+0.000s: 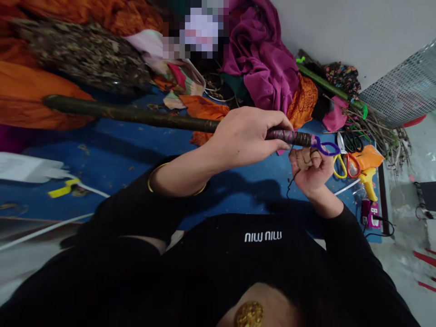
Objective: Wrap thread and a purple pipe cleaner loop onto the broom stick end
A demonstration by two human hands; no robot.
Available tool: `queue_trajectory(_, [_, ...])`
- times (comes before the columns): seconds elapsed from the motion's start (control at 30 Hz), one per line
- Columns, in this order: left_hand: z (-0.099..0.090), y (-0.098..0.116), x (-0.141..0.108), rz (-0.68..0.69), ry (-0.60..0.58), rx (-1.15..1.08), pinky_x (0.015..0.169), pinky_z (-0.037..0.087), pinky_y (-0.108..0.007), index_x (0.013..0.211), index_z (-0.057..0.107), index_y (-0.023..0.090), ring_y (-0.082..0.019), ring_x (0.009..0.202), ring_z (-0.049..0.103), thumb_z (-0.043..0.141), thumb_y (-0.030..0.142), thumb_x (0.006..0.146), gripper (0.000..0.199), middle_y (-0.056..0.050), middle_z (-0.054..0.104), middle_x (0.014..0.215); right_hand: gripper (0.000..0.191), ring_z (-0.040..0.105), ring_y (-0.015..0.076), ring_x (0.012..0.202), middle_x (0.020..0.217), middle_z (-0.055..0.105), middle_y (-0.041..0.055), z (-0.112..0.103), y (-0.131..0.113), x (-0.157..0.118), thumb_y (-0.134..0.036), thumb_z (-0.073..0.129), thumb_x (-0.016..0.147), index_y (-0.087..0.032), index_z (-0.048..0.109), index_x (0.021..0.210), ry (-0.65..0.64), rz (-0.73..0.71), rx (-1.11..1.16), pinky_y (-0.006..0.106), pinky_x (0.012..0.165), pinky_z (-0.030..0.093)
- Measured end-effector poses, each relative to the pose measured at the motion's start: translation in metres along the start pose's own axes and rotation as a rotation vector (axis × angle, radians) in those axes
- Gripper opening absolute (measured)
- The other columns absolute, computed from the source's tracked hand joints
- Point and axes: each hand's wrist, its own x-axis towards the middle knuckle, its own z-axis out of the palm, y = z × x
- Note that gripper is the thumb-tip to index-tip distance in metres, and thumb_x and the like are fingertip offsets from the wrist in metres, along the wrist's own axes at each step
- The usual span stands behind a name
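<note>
A long dark-green stick point(143, 116) lies across the view from the left to the right of centre. My left hand point(245, 136) grips it near its right end, fingers closed around it. Past my thumb, that end is wrapped in purple-grey and dark brown yarn point(301, 138). A fuzzy blue-purple loop point(329, 147) sticks out at the tip. Just below the tip, my right hand point(311, 168) is closed, palm up, with a dark thread point(289, 186) running over its fingers and hanging down beside it.
On the blue table point(119, 159) are scissors point(345, 159), a yellow glue gun point(369, 181), a purple power strip point(370, 213) and a white adapter point(30, 168). Behind lie magenta cloth point(262, 59), orange cloth point(37, 95), dried plant matter point(85, 54) and twigs point(388, 122).
</note>
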Motion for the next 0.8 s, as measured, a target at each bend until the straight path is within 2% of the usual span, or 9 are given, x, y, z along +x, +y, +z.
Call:
queue_trajectory(0.1, [0.000, -0.001, -0.001, -0.005, 0.003, 0.001, 0.074, 0.045, -0.029, 0.115, 0.078, 0.029, -0.021, 0.090, 0.074, 0.065, 0.039, 0.091, 0.028, 0.000, 0.083, 0.098, 0.072, 0.010, 0.0101, 0.042, 0.048, 0.005, -0.0092, 0.001, 0.006, 0.000, -0.082, 0.036, 0.093, -0.026, 0.013, 0.055, 0.022, 0.033, 0.048, 0.033, 0.048, 0.040])
queue_trajectory(0.23, [-0.001, -0.002, -0.003, -0.008, 0.004, -0.005, 0.074, 0.048, -0.031, 0.115, 0.078, 0.030, -0.021, 0.089, 0.074, 0.064, 0.039, 0.093, 0.028, -0.001, 0.083, 0.100, 0.060, 0.018, 0.0106, 0.044, 0.051, 0.015, -0.0083, -0.002, 0.011, 0.003, -0.069, 0.049, 0.093, -0.026, 0.023, 0.060, 0.089, 0.173, 0.182, 0.031, 0.050, 0.042])
queue_trajectory(0.37, [0.006, 0.001, -0.005, 0.028, -0.074, -0.040, 0.071, 0.047, -0.030, 0.114, 0.078, 0.030, -0.020, 0.085, 0.074, 0.065, 0.039, 0.092, 0.027, -0.001, 0.083, 0.099, 0.054, 0.021, 0.0109, 0.046, 0.054, 0.022, -0.0086, -0.014, 0.020, 0.018, -0.066, 0.056, 0.089, -0.027, 0.027, 0.066, 0.062, 0.324, 0.115, 0.029, 0.048, 0.039])
queue_trajectory(0.47, [0.015, 0.004, -0.007, 0.006, -0.170, 0.005, 0.068, 0.043, -0.030, 0.115, 0.079, 0.031, -0.020, 0.082, 0.073, 0.068, 0.038, 0.090, 0.028, 0.000, 0.083, 0.095, 0.058, 0.022, 0.0106, 0.046, 0.055, 0.022, -0.0084, -0.027, 0.025, 0.034, -0.070, 0.055, 0.089, -0.027, 0.024, 0.066, 0.008, 0.278, 0.021, 0.027, 0.044, 0.036])
queue_trajectory(0.6, [0.025, 0.005, -0.006, 0.000, -0.253, 0.067, 0.067, 0.039, -0.029, 0.117, 0.078, 0.030, -0.020, 0.079, 0.072, 0.071, 0.041, 0.090, 0.030, 0.001, 0.081, 0.091, 0.062, 0.026, 0.0095, 0.045, 0.055, 0.021, -0.0090, -0.040, 0.023, 0.047, -0.078, 0.051, 0.092, -0.027, 0.026, 0.066, -0.091, 0.204, -0.155, 0.025, 0.046, 0.037])
queue_trajectory(0.73, [0.031, 0.002, -0.005, 0.050, -0.292, 0.080, 0.067, 0.039, -0.028, 0.118, 0.078, 0.029, -0.018, 0.080, 0.072, 0.066, 0.040, 0.094, 0.029, 0.001, 0.081, 0.090, 0.062, 0.034, 0.0100, 0.047, 0.055, 0.026, -0.0080, -0.039, 0.014, 0.046, -0.076, 0.051, 0.095, -0.027, 0.030, 0.066, -0.059, 0.161, -0.309, 0.026, 0.049, 0.040])
queue_trajectory(0.8, [0.032, 0.001, -0.005, 0.065, -0.302, 0.079, 0.069, 0.040, -0.028, 0.120, 0.078, 0.030, -0.018, 0.082, 0.072, 0.063, 0.041, 0.096, 0.030, 0.002, 0.082, 0.091, 0.060, 0.033, 0.0097, 0.046, 0.054, 0.028, -0.0078, -0.034, 0.009, 0.043, -0.075, 0.048, 0.098, -0.027, 0.030, 0.066, -0.059, 0.155, -0.316, 0.026, 0.048, 0.039])
